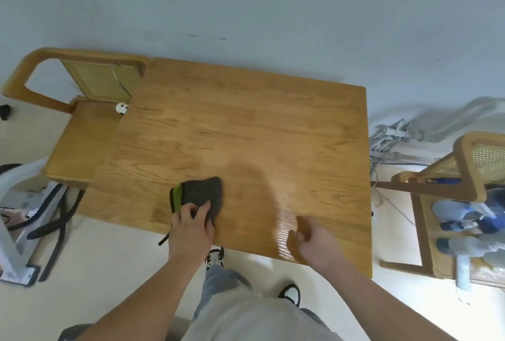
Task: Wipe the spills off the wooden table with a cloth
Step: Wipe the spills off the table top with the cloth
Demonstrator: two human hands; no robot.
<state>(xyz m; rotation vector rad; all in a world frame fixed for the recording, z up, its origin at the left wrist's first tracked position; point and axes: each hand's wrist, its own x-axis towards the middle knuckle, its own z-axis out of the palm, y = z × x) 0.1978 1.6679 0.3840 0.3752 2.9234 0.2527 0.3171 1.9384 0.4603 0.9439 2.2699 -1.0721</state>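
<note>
A dark grey cloth (203, 193) with a green stripe lies bunched on the wooden table (246, 127), near its front edge left of centre. My left hand (192, 227) presses on the cloth's near side, fingers gripping it. My right hand (314, 239) hovers at the table's front edge to the right, fingers loosely curled, holding nothing. A glossy wet-looking patch (287, 220) shines on the wood just left of my right hand.
A wooden chair (79, 133) with a cane back stands at the table's left, a small white ball (121, 108) on its seat. Another chair (451, 198) on the right holds bottles. Cables lie on the floor at right, equipment at left.
</note>
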